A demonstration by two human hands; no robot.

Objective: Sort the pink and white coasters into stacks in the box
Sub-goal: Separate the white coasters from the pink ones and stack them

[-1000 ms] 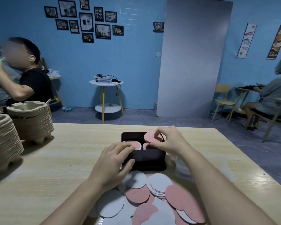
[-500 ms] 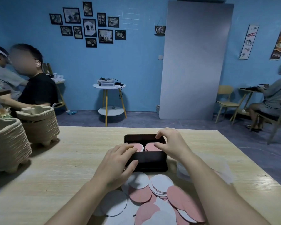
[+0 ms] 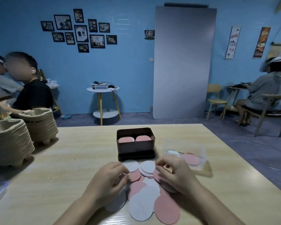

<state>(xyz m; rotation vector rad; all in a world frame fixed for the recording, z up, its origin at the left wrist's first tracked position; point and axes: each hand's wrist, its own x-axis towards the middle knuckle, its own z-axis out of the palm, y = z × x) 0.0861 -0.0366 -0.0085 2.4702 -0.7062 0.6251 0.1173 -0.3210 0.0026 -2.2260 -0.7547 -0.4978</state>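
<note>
A dark brown box (image 3: 135, 149) stands on the wooden table (image 3: 71, 159), seated on its lid. Inside it lie two stacks topped pink, the left stack (image 3: 126, 139) and the right stack (image 3: 143, 138). Loose pink and white coasters (image 3: 144, 192) overlap in a pile in front of the box. My left hand (image 3: 109, 181) lies over the pile's left side with curled fingers, blurred at the tips near a white coaster (image 3: 131, 165). My right hand (image 3: 174, 175) curls over the pile's right side beside a small white stack (image 3: 148, 167). Whether either hand grips a coaster is hidden.
A clear plastic sleeve (image 3: 187, 157) with a white and a pink coaster lies right of the box. Two tall stacks of pulp cup carriers (image 3: 11, 143) (image 3: 40, 124) stand at the table's left. People sit at other tables behind.
Both hands have come back from the box to the loose pile. The pink coaster my right hand held over the box now lies on the right stack.
</note>
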